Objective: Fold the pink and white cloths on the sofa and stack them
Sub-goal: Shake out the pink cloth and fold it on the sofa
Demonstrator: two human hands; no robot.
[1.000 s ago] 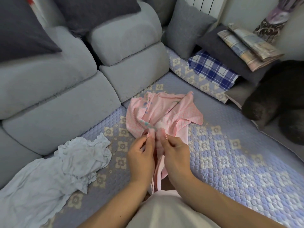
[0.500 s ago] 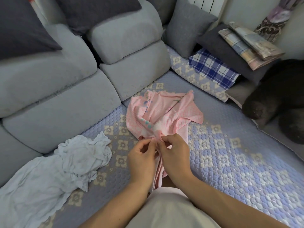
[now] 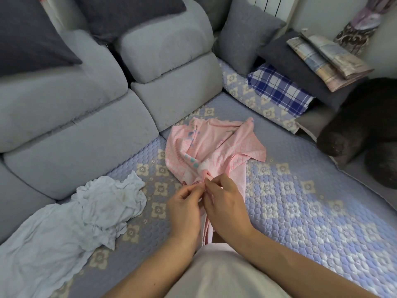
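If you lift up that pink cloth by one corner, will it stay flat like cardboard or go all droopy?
Probably droopy. The pink cloth already lies crumpled in soft folds on the sofa cover, so it looks floppy. Both hands, left hand and right hand, bunch its edge with just the fingertips, so it is likely light. It shouldn't roll or break.

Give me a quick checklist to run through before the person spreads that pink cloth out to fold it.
1. Left hand has a grip on the pink cloth: ok, it pinches the near edge.
2. Right hand has a grip too: ok, pinching beside the left.
3. Pink cloth lying flat: not ok, bunched and creased.
4. White cloth folded: not ok, crumpled on the left.
5. Bare sofa cover to spread on: ok, on the right.
6. Which corner is held: cannot tell.
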